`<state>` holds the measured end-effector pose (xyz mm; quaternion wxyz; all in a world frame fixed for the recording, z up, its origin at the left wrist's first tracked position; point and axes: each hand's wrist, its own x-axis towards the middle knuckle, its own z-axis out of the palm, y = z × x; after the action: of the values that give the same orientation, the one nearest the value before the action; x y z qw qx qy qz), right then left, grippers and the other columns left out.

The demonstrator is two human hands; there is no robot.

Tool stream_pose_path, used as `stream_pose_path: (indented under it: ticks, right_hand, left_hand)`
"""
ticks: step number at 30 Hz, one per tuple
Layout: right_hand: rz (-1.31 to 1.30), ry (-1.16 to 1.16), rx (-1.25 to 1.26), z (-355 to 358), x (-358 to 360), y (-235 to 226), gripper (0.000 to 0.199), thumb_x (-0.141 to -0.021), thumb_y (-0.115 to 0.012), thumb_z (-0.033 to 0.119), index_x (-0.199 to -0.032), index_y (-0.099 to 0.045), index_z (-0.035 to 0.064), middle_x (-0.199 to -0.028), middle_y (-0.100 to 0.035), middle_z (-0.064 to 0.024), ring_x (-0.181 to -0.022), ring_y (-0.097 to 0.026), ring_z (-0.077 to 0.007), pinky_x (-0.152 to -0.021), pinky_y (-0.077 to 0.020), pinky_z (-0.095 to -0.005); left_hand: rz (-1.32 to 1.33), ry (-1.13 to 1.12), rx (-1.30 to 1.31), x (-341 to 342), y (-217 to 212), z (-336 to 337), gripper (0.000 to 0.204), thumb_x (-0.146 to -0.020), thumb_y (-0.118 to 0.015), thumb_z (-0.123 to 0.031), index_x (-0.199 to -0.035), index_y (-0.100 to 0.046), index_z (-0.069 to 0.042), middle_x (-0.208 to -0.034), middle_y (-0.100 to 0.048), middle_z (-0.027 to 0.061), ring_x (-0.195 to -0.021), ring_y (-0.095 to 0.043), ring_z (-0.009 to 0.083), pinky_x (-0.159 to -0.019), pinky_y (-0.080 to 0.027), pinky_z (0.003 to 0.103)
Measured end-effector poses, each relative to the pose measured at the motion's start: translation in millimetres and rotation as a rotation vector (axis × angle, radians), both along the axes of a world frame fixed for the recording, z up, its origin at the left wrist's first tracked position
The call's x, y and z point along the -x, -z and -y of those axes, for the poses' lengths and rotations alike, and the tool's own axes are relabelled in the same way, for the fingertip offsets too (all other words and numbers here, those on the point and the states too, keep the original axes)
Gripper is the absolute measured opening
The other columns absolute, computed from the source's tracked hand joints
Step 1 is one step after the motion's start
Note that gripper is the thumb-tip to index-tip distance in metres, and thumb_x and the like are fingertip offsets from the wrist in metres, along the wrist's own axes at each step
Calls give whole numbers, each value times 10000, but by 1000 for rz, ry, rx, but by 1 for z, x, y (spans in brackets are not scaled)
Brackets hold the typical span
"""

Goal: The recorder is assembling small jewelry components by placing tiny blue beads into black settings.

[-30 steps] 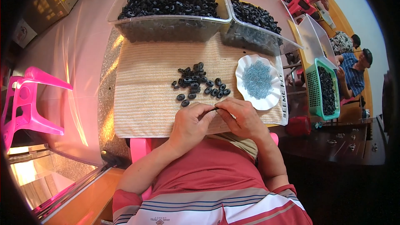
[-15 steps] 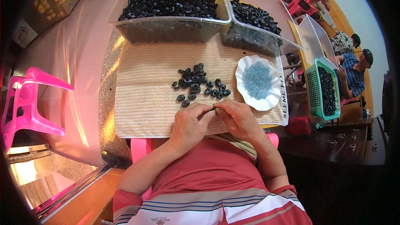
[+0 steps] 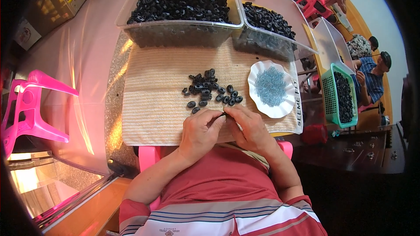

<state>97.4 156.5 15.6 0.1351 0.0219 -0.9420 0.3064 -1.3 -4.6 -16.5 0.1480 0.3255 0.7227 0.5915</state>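
My left hand (image 3: 199, 131) and my right hand (image 3: 249, 126) meet at the near edge of the towel-covered table. Both sets of fingertips pinch a small black plastic piece (image 3: 224, 114), most of it hidden by the fingers. Just beyond my hands lies a loose pile of black oval plastic pieces (image 3: 203, 85), some with holes through them. To the right, a white wavy-rimmed plate (image 3: 276, 112) holds a heap of tiny shiny pale-blue pieces (image 3: 270, 88), too small to make out singly.
Two clear plastic bins (image 3: 183, 32) (image 3: 262, 43) full of black pieces stand at the table's far side. A green basket (image 3: 337, 100) of black pieces is off to the right, near a co-worker in a striped shirt (image 3: 372, 81). A pink stool (image 3: 41, 107) stands left.
My right hand's fingers have shifted slightly around the black piece; my left hand keeps its pinch. The whole view has moved slightly. The pile and plate look unchanged.
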Motion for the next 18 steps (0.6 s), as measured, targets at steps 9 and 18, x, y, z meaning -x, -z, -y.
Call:
stream_pose_path:
  ticks: [9,18]
  right_hand:
    - [-194,93,-202,14,1,20,524,-754,-772,60,-1243,-596,-8,-1082,-652,-186,-871,-694,-348,-694,-581,-400]
    - [-300,71,-305,15,3,22,461,-792,-736,93,-1217,-614,-36,-1060,-660,-173,-886,-687,-311,-690,-574,-372]
  left_hand:
    - [23,-21,-46,-4,-1,-2,108,-912,-708,-64,-988,-714,12,-868,-695,134,-742,-675,238,-651,-525,336]
    - [4,-35,-85,-5,-2,-4,97,-894,-708,-65,-967,-706,-1,-853,-686,168,-738,-671,335,-647,-520,395]
